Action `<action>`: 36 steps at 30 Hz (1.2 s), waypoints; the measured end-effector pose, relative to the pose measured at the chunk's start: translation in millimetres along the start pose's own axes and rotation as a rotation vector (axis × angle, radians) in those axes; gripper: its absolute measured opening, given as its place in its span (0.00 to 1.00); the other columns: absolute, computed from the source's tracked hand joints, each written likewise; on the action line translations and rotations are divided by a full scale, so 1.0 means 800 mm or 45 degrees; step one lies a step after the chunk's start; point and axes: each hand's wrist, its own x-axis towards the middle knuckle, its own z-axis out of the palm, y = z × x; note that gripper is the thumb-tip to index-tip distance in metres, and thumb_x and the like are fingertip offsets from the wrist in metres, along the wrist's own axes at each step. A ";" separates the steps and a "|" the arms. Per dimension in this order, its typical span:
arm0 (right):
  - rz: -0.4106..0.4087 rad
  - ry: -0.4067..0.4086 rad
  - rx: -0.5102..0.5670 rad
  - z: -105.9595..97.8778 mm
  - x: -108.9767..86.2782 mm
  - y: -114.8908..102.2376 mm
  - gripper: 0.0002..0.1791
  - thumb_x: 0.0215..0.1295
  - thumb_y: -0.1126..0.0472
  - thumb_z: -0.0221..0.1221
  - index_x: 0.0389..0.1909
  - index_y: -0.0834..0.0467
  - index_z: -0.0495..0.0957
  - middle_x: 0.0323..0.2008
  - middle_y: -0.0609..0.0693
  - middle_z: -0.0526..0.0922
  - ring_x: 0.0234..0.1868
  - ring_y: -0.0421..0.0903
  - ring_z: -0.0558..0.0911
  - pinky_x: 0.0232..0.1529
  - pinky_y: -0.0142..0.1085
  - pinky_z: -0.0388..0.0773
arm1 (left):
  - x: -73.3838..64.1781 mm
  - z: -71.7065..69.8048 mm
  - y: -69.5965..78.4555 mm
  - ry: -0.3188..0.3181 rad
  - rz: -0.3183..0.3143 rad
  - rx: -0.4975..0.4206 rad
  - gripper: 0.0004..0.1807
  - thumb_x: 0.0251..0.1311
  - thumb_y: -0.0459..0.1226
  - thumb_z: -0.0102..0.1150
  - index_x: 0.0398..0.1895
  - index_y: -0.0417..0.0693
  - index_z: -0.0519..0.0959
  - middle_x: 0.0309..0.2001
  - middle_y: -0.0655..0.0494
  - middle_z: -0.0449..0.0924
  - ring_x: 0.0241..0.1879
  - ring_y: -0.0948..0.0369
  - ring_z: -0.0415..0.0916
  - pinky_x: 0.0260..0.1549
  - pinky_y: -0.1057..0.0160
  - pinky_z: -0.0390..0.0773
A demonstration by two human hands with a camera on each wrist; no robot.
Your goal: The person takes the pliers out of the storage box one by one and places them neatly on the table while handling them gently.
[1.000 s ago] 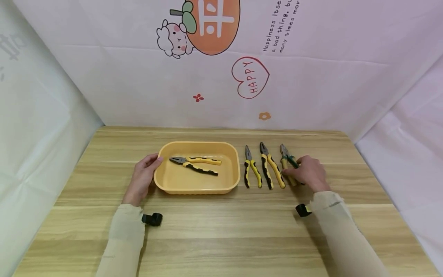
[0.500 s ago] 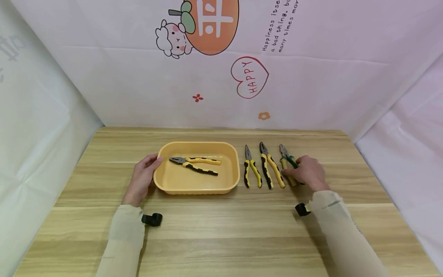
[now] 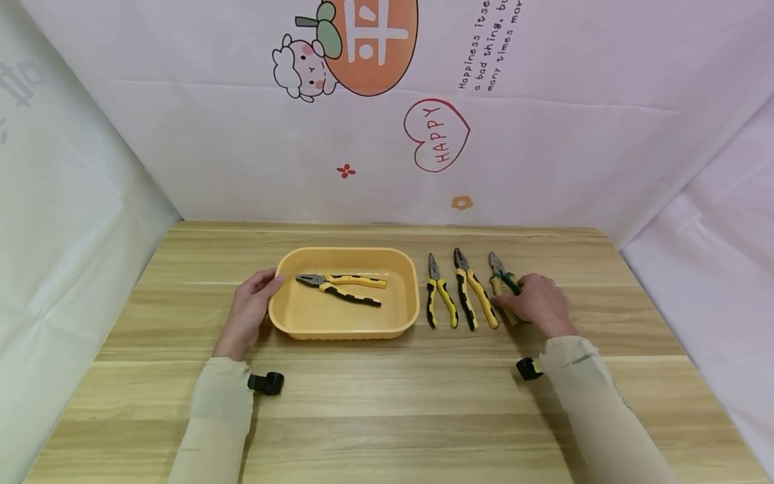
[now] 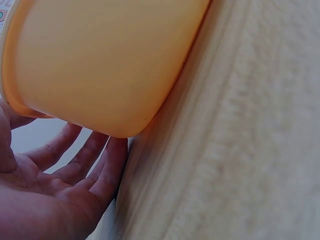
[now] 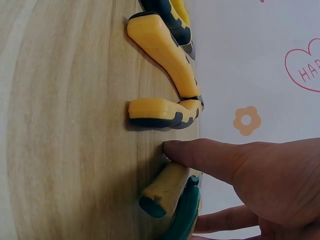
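Observation:
A yellow plastic basin [image 3: 345, 331] stands on the table, with black-and-yellow combination pliers [image 3: 327, 281] lying inside. My left hand [image 3: 246, 308] holds the basin's left side, thumb at the rim and fingers against the outer wall [image 4: 100, 65]. At the right, my right hand [image 3: 542, 304] grips a pair of pliers [image 3: 498, 274] with green-and-tan handles. In the right wrist view the thumb presses the tan handle [image 5: 167, 187], and the other fingers lie beyond the green handle [image 5: 186, 207], partly hidden. These pliers lie on the table, jaws pointing away from me.
Between basin and right hand lie yellow-and-black needle-nose pliers [image 3: 434, 269] and larger yellow-and-black combination pliers [image 3: 462, 274], side by side. Behind the wooden table [image 3: 387, 403] hangs a printed white cloth [image 3: 242, 154]; white cloth also encloses both sides.

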 end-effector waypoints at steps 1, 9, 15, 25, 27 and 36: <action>0.002 0.000 -0.004 0.000 0.000 0.000 0.38 0.61 0.36 0.66 0.50 0.69 0.79 0.33 0.61 0.79 0.28 0.51 0.73 0.21 0.39 0.68 | 0.000 0.000 0.000 -0.001 -0.001 0.000 0.27 0.79 0.43 0.48 0.73 0.34 0.65 0.65 0.36 0.68 0.54 0.57 0.75 0.45 0.71 0.79; -0.009 0.012 -0.016 0.001 -0.001 0.000 0.35 0.61 0.36 0.66 0.45 0.68 0.80 0.28 0.58 0.76 0.27 0.51 0.71 0.20 0.39 0.66 | 0.000 0.000 0.000 0.005 0.000 -0.001 0.27 0.79 0.42 0.48 0.72 0.33 0.65 0.65 0.36 0.68 0.53 0.58 0.75 0.46 0.71 0.79; -0.005 0.010 -0.014 0.001 -0.003 -0.001 0.32 0.62 0.36 0.65 0.38 0.66 0.79 0.26 0.56 0.74 0.26 0.50 0.70 0.20 0.38 0.65 | 0.001 0.000 -0.001 0.002 -0.008 -0.005 0.28 0.79 0.44 0.49 0.73 0.34 0.65 0.66 0.36 0.68 0.55 0.57 0.74 0.47 0.71 0.79; -0.031 0.016 0.003 -0.007 -0.006 -0.001 0.47 0.61 0.35 0.66 0.61 0.74 0.74 0.48 0.72 0.79 0.28 0.52 0.74 0.19 0.38 0.70 | 0.002 0.001 0.000 0.018 0.000 -0.011 0.28 0.79 0.42 0.49 0.72 0.33 0.65 0.66 0.36 0.68 0.54 0.57 0.74 0.48 0.71 0.79; -0.034 0.023 0.005 -0.008 -0.007 -0.002 0.49 0.61 0.36 0.66 0.64 0.75 0.71 0.51 0.74 0.78 0.27 0.51 0.74 0.18 0.37 0.69 | 0.002 0.001 0.000 0.016 -0.002 -0.006 0.28 0.79 0.43 0.49 0.72 0.33 0.65 0.66 0.36 0.68 0.55 0.56 0.74 0.48 0.71 0.79; -0.076 0.091 0.043 -0.023 -0.019 -0.009 0.47 0.63 0.39 0.66 0.64 0.76 0.70 0.28 0.62 0.81 0.16 0.42 0.60 0.15 0.34 0.58 | 0.000 0.001 0.001 0.012 -0.003 0.003 0.28 0.79 0.43 0.48 0.73 0.34 0.65 0.66 0.37 0.68 0.56 0.55 0.73 0.48 0.71 0.78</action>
